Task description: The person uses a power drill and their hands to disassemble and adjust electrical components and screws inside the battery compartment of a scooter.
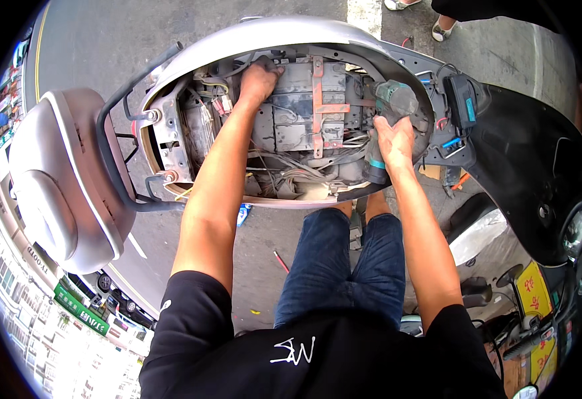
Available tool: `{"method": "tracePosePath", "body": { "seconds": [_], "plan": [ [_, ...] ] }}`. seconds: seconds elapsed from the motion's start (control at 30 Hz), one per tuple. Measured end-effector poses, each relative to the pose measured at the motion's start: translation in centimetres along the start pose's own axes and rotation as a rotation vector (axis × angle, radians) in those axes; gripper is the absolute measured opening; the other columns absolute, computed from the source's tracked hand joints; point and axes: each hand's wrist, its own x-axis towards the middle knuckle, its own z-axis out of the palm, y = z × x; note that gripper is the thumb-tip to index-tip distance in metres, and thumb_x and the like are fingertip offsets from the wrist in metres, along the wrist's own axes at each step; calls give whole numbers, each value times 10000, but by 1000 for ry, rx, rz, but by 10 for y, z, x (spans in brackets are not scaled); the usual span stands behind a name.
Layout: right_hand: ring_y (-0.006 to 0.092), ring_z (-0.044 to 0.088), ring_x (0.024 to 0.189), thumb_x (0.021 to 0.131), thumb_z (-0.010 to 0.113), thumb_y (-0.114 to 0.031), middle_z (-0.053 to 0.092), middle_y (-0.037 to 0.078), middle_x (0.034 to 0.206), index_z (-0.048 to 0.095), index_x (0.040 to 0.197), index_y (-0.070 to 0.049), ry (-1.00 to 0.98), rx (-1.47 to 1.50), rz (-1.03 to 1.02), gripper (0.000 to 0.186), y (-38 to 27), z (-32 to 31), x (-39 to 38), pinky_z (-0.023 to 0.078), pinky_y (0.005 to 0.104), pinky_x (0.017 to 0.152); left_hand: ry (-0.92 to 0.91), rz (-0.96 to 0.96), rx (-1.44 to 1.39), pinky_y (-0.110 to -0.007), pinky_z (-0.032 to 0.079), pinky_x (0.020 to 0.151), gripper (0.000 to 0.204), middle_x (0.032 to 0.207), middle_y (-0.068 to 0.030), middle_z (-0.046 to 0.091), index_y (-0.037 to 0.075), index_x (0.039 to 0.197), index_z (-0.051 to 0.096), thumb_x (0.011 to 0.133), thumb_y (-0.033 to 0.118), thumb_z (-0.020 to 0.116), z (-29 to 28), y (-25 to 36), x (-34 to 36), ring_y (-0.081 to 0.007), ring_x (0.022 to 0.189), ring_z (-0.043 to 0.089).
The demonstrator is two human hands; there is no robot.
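Batteries [296, 136], dark grey and dusty, sit side by side in the open body of a scooter [291, 32]. A rust-red metal strap [318, 86] crosses over them. My left hand [259, 81] reaches in at their far left corner, fingers curled down and closed; what they grip is hidden. My right hand [395, 141] is wrapped round the handle of a teal and black cordless drill [397, 100], at the right end of the opening. The drill lies over the inner rim, its battery end toward me.
Loose cables [297, 174] run along the near side of the batteries. A silver-pink top box [71, 179] and a dark grab rail [108, 133] stand at the left. A black box [462, 100] with wires lies right of the opening. Another person's shoes [442, 30] show at the far side.
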Motion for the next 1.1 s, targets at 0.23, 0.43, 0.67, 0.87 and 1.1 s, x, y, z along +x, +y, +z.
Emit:
{"method": "tracePosePath", "body": {
  "seconds": [0.23, 0.43, 0.67, 0.87, 1.1],
  "plan": [
    [379, 644, 884, 735, 690, -236, 663, 235, 922, 567, 1024, 50, 2, -10, -57, 425, 20, 7, 5, 485, 401, 797, -1, -9, -34, -420, 469, 793, 361, 900, -237, 650, 17, 922, 619, 787, 345, 686, 0, -5, 2, -389, 905, 619],
    [164, 614, 660, 806, 668, -205, 651, 118, 763, 570, 839, 60, -50, -147, -4, 284, 35, 0, 15, 490, 313, 594, 22, 30, -33, -374, 478, 782, 416, 942, -216, 663, -12, 990, 623, 787, 344, 689, 4, -11, 6, -336, 893, 639],
    [178, 604, 576, 808, 647, -156, 650, 106, 707, 632, 814, 50, -152, 105, 205, 206, 14, 7, 16, 489, 314, 532, -34, -11, 36, -402, 463, 854, 476, 1007, -218, 653, 19, 1029, 634, 786, 427, 661, -9, -13, 0, -374, 976, 609],
    [180, 616, 627, 806, 633, -139, 640, 95, 791, 609, 905, 56, -141, 294, 207, 220, -1, -7, 12, 502, 309, 574, -8, -25, 25, -405, 465, 864, 466, 1045, -213, 643, 44, 1051, 632, 767, 410, 681, 2, -2, 5, -369, 1000, 599],
    [174, 613, 657, 813, 626, -124, 634, 100, 840, 556, 1018, 63, -267, 264, 138, 287, -8, -1, 10, 502, 307, 586, 114, 84, -23, -446, 491, 765, 227, 899, -269, 631, 12, 905, 628, 744, 132, 523, 20, -54, 29, -405, 854, 611]
  ]
}}
